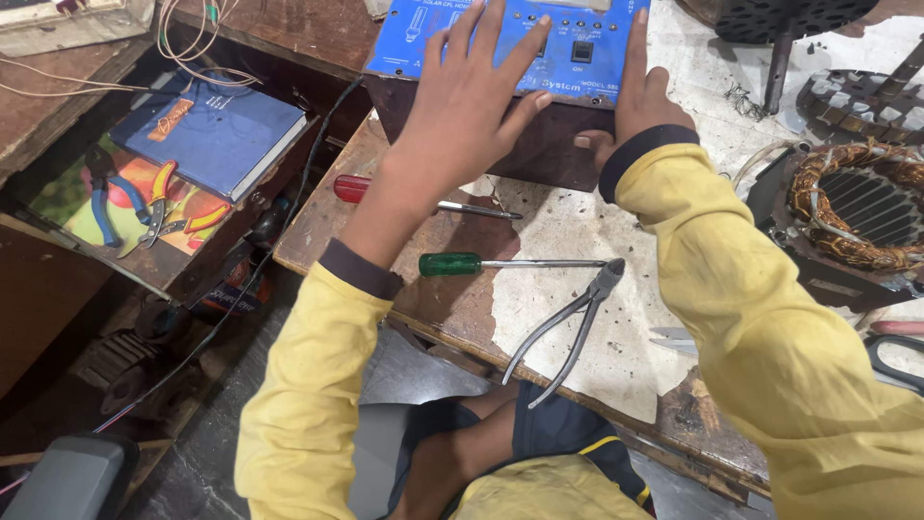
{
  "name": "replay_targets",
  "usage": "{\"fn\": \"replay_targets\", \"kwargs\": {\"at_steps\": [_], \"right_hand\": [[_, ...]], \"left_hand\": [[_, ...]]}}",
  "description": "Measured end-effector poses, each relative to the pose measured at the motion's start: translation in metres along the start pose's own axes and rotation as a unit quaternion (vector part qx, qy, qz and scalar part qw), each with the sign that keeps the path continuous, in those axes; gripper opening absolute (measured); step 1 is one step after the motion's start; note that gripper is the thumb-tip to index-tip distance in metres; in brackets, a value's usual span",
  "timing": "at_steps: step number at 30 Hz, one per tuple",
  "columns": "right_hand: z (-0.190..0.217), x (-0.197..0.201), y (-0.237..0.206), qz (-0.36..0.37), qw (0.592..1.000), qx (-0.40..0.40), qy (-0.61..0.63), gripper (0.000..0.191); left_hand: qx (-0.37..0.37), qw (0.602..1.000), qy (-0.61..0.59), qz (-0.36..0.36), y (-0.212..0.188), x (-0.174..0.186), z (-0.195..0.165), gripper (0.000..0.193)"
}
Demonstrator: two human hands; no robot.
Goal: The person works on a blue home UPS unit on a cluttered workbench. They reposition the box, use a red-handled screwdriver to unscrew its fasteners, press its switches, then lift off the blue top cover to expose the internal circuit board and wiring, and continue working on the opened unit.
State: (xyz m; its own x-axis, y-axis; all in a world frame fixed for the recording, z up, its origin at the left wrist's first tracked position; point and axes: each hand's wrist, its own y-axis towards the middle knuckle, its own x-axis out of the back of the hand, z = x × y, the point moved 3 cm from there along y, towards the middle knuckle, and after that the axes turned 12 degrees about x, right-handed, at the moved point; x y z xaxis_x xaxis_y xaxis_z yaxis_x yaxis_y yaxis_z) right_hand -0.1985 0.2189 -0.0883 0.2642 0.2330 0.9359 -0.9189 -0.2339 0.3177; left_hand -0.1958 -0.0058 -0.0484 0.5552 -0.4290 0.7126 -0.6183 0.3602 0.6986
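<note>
**Two hands steady a blue-faced box on a worn workbench**

On the far side of the workbench [568,226] stands a dark box with a blue front panel [568,48], and both hands of the person rest on it. The left hand [472,96] lies flat on the panel with the fingers spread wide, so it presses more than it grips. The right hand [630,96] is at the right edge of the box: the forefinger points up along the panel, and the thumb goes around the dark side below. Held like this from two sides, the box probably cannot slide or tip; that seems to be the reason for the hold.

Between the box and the person lie the tools, all within easy reach: a red-handled screwdriver [351,188] just beside the left forearm, a green-handled screwdriver [449,264] nearer to the person, and bare metal pliers [577,318] with the jaws touching the green one's tip. To the right sits a motor part with copper winding [857,207].

At the left, lower than the bench, there is an open drawer [135,260]. It holds a blue book [207,130] and, beside it, small pliers with orange and blue handles [154,207] on a colourful sheet.
</note>
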Motion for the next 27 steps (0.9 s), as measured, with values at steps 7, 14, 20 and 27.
{"fn": "replay_targets", "kwargs": {"at_steps": [7,14,20,27], "right_hand": [[-0.001,-0.002,-0.005,-0.05,0.997,0.019,0.06,0.12],[0.004,0.004,-0.004,-0.026,0.998,-0.001,0.063,0.114],[0.007,0.008,-0.004,-0.006,0.999,0.004,0.043,0.108],[0.004,0.006,-0.004,-0.01,0.998,0.003,0.055,0.1]], "left_hand": [[-0.006,0.997,-0.01,-0.076,0.005,0.0,-0.016,0.036],[0.055,0.994,-0.019,-0.093,0.005,-0.015,-0.02,0.051],[0.071,0.996,-0.006,-0.06,0.007,-0.017,-0.02,0.047],[0.049,0.992,-0.087,-0.073,0.012,-0.024,-0.047,0.05]]}}
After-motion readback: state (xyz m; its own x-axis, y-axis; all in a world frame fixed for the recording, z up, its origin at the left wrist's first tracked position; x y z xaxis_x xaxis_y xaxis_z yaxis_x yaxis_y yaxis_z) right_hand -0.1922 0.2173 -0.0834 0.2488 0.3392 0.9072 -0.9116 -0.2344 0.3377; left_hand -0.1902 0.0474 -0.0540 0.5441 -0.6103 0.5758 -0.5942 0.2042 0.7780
